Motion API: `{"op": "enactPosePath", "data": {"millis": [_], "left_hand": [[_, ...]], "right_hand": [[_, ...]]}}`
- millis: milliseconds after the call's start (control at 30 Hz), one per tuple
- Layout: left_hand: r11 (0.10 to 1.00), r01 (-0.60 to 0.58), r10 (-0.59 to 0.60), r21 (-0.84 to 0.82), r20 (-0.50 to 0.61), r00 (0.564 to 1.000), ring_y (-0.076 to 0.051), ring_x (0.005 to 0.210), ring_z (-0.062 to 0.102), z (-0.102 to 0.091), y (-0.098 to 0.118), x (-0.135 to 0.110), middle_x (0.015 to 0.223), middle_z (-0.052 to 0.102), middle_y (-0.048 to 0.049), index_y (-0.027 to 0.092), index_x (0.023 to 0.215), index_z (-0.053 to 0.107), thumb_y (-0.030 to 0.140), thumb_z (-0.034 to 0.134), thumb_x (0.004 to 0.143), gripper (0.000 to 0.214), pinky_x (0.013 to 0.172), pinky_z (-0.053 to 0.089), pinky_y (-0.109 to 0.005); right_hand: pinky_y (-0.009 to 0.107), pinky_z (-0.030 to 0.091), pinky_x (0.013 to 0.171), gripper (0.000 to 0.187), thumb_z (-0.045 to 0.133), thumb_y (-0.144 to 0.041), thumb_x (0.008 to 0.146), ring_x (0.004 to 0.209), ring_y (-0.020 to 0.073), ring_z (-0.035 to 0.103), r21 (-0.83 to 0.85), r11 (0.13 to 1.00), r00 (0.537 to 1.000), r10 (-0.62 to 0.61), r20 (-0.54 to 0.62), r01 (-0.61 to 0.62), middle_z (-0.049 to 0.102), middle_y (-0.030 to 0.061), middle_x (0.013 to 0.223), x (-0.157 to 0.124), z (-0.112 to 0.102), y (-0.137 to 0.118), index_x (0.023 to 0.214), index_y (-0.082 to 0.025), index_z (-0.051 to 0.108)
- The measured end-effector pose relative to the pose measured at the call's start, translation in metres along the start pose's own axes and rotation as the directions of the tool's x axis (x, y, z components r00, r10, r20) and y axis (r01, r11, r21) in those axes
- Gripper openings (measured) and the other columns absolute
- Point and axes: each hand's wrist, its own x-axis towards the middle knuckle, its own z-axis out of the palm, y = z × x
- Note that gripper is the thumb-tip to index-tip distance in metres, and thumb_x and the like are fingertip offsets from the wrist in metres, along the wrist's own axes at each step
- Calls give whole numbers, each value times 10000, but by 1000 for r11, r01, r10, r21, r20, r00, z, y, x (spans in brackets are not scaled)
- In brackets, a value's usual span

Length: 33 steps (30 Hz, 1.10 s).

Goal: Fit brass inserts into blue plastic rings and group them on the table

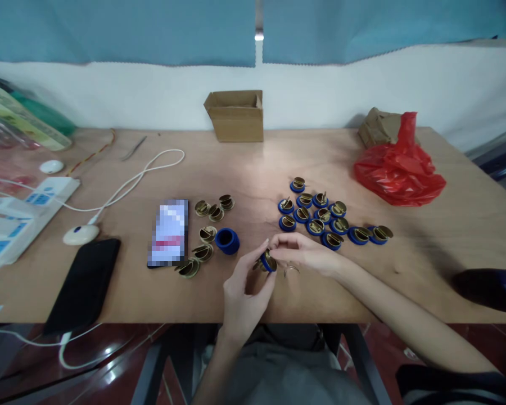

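My left hand (244, 292) and my right hand (306, 252) meet over the table's front edge, both pinching one small blue ring with a brass insert (269, 261). To the right lies a cluster of several blue-and-brass assembled pieces (320, 216). To the left lie several loose brass inserts (208, 212) and one bare blue ring (226, 241). A thin metal ring (291, 270) sits on the table just under my right hand.
A phone with a lit screen (169, 232) and a dark phone (85, 281) lie at left, with a white cable (130, 183) and power strips (21, 216). A cardboard box (236, 115) stands at the back, a red plastic bag (398, 166) at right.
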Motion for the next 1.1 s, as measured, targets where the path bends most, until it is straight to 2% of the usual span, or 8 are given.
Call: {"op": "enactPosePath", "data": {"millis": [200,433,567,633,733,833,1100], "left_hand": [[999,13,-15,-45,-43,999,-247,1233,690,1,-1,-1,1339,710,-39,302,1317,655,172,772,846,503,1123,542,-424],[999,-3,2,-52,-18,1000,-249,1258,676,-1,-4,-3,1368,691,-53,295,1343,630,148,760,857,525,1132,537,-419],[998,-31,30,-61,-12,999,-253,1289,656,1,-3,-3,1410,669,-58,288,1361,614,163,774,852,548,1133,535,-426],[997,-63,61,-42,-44,997,-255,1259,677,2,-2,-2,1392,684,-65,269,1346,624,176,782,850,529,1094,569,-417],[991,-120,127,67,-107,986,-243,1152,737,1,1,0,1303,737,-59,260,1312,661,175,772,858,474,1038,611,-390],[977,-149,167,150,-115,979,-233,1096,762,-1,2,0,1279,749,-48,275,1331,661,160,768,859,498,1008,629,-371],[980,-144,160,141,-107,981,-226,1126,749,-1,-1,-2,1290,746,-37,292,1354,650,164,799,835,554,1007,620,-321]], "right_hand": [[228,412,584,349,750,-492,866,648,90,525,-18,997,997,-75,27,76,607,-30,781,-1,2,-1,849,-186,583],[252,422,645,355,727,-487,891,688,102,508,-75,983,986,-161,53,165,581,-30,801,-1,3,-2,828,-193,539],[251,397,634,350,713,-466,901,687,104,478,-125,965,973,-227,51,232,544,-35,788,-2,6,4,819,-197,505],[246,364,606,327,699,-436,909,662,100,444,-181,950,967,-253,29,253,517,-40,771,-3,9,5,814,-197,497],[242,296,554,298,675,-391,917,602,89,376,-286,922,961,-275,-10,261,463,-58,715,-6,14,3,795,-201,481],[240,261,527,297,665,-364,908,573,86,349,-327,912,962,-272,-36,246,421,-73,673,-9,18,0,770,-209,452],[247,271,539,310,697,-386,894,592,96,394,-286,925,960,-275,-56,249,482,-55,672,-9,17,-1,753,-200,493]]}}
